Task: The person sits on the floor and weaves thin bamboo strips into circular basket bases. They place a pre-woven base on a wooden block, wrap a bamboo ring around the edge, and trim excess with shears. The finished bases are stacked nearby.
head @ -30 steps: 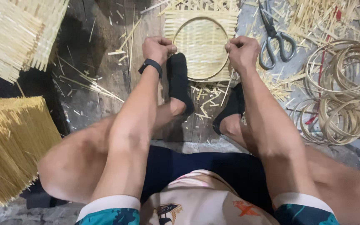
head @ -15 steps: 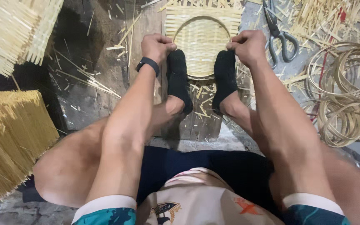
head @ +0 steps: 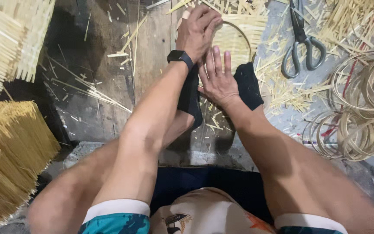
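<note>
We judged the step in hand to be seating the hoop on the woven bamboo mat (head: 234,41), which lay on the wooden floor (head: 152,47) just beyond our two black-socked feet (head: 247,84). Our left hand (head: 198,28) lay curled over the mat's near-left rim; whether it gripped the hoop we could not tell. Our right hand (head: 217,78) lay flat, fingers spread, pressing the near edge just below the left. The next move called, in our judgement, for steady downward pressure around the rim. Counted: one mat, one pair of scissors (head: 301,43), one heap of bamboo rings (head: 362,108) too tangled to number, and two strip bundles (head: 9,156).
</note>
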